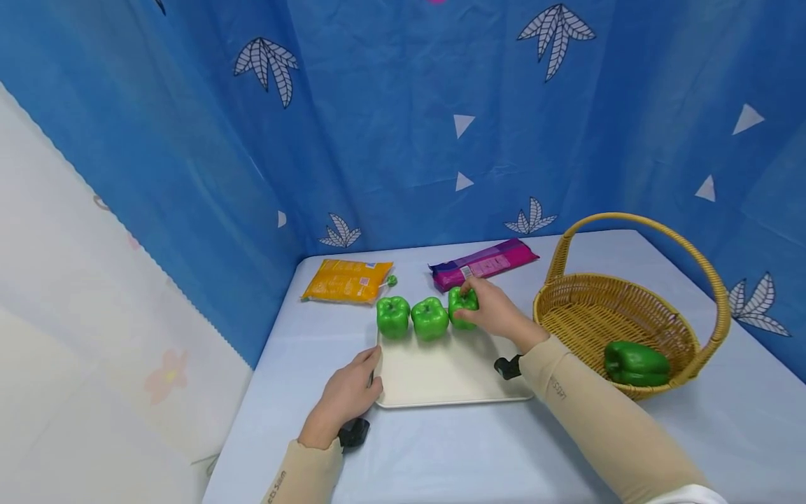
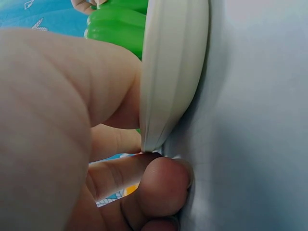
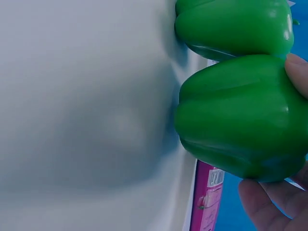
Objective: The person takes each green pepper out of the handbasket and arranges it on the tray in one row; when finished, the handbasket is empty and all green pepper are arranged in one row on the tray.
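Observation:
My right hand (image 1: 497,309) holds a green bell pepper (image 1: 462,308) at the far right part of a cream tray (image 1: 453,378), with thumb and fingers on opposite sides of it. In the right wrist view, that pepper (image 3: 240,120) stands upright with its base close over the tray. Two more green bell peppers, one at the left (image 1: 393,317) and one in the middle (image 1: 430,319), stand in a row along the tray's far side. At the tray's left edge, my left hand (image 1: 349,385) grips the rim (image 2: 168,72), thumb inside and fingertips low on the outer side.
To the right stands a wicker basket (image 1: 546,306) with a tall handle, a darker green bell pepper (image 1: 636,364) lying inside. Behind the tray lie an orange packet (image 1: 346,281), a small green-headed stick (image 1: 392,281) and a purple-pink packet (image 1: 485,264). A blue curtain (image 1: 403,140) hangs behind the table.

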Motion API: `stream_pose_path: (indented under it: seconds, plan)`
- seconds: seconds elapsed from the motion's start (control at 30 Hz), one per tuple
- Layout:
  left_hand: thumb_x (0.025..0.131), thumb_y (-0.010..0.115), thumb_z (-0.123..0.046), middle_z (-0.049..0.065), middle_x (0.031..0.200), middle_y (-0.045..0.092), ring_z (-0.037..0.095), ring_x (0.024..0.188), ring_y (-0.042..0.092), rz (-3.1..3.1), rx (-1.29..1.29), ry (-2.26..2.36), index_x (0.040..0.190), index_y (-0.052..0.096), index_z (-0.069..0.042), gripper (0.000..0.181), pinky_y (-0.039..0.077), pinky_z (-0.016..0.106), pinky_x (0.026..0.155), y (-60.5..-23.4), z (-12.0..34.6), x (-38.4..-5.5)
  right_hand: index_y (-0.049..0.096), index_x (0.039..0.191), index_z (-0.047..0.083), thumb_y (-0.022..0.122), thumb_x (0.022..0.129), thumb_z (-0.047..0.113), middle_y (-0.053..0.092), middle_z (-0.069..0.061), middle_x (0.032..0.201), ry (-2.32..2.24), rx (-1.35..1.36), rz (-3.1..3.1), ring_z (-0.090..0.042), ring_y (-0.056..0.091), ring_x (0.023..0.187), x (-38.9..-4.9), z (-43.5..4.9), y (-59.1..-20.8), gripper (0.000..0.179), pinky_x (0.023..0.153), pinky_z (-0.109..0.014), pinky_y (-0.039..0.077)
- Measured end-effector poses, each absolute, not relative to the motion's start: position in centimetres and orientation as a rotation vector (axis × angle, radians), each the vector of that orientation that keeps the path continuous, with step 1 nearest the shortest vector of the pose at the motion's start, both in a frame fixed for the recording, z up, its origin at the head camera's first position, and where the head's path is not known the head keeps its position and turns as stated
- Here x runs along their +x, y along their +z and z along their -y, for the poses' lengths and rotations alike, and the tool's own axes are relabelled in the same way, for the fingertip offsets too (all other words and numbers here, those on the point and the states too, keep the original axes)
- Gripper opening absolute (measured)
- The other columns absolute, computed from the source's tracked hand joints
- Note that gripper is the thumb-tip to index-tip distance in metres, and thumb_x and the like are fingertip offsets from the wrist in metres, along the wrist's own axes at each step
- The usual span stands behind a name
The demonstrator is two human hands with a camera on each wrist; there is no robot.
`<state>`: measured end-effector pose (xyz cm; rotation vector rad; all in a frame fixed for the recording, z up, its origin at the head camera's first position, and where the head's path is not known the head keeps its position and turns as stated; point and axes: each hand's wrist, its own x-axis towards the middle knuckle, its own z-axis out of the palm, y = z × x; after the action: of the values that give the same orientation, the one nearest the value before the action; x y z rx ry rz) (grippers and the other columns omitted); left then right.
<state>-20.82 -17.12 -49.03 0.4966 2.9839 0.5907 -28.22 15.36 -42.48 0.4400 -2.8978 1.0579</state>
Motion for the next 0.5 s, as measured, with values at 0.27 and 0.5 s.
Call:
stream_pose_path:
  seconds: [0.27,0.5]
  plan:
    - [0.098,0.055,-0.024,0.012,0.159,0.046,0.034,0.139,0.054,-2.974,0.475,0.581,0.156,0.044,-0.004,0.062,0.048,0.051,0.11,-49.02,17.04,-20.96,0.056,0.118,0.009,0.081,0.09,0.028,0.063,-0.013,0.121,1.08,0.409,2.94,-0.029,0.058,0.108,-28.02,-15.33,-42.82,0.042,0.095,-0.048,0.052]
    - [0.098,0.054,-0.024,0.012,0.159,0.046,0.033,0.14,0.052,-2.974,0.467,0.585,0.156,0.044,-0.004,0.062,0.047,0.052,0.111,-49.21,17.01,-21.03,0.051,0.126,0.009,0.079,0.092,0.027,0.063,-0.017,0.125,1.091,0.402,2.944,-0.031,0.059,0.111,-27.98,-15.35,-42.94,0.048,0.099,-0.051,0.051]
